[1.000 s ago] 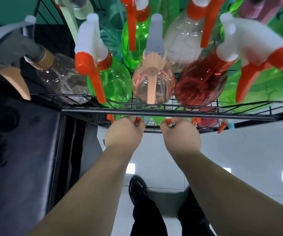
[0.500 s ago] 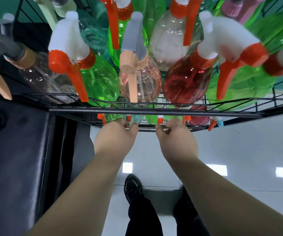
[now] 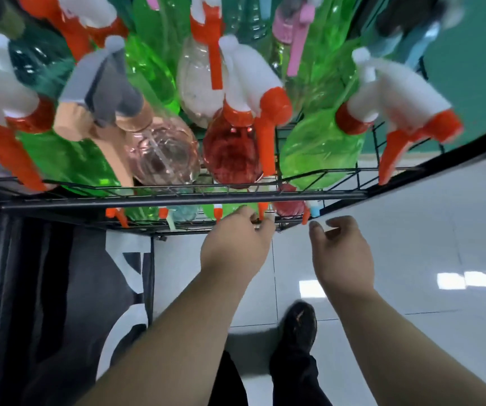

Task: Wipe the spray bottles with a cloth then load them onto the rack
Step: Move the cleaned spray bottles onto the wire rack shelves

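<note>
My left hand [image 3: 235,247] reaches to the front of the lower tier, fingers curled in beside a small orange trigger [image 3: 262,212] at its twelve o'clock. Whether it pinches that trigger, the wire, or only touches, I cannot tell from here. My right hand [image 3: 342,253] hangs at the left's three o'clock, clear of the shelf, fingers loosely bent and holding nothing. No cloth is in view.

The black wire rack [image 3: 177,198] runs from nine to three o'clock above both hands. Its upper tier is packed with plastic spray bottles:
- a red translucent spray bottle with a white-and-orange head [image 3: 230,153] at twelve
- a clear pink bottle with a grey-and-peach head [image 3: 162,155] at eleven
- a bright green bottle [image 3: 320,148] at one

More stand on the lower tier, among them a second red bottle [image 3: 290,205] just right of the left fingertips. Below is glossy white tile floor [image 3: 411,244], with a black shoe [image 3: 300,320] at six.

I judge this to be the loading step, and late in it: the rack is crowded and the left hand seems to be settling a bottle on the lower tier. Next I'd square that bottle so its trigger clears the wire. Then I'd draw the hand out without knocking the neighbours.
</note>
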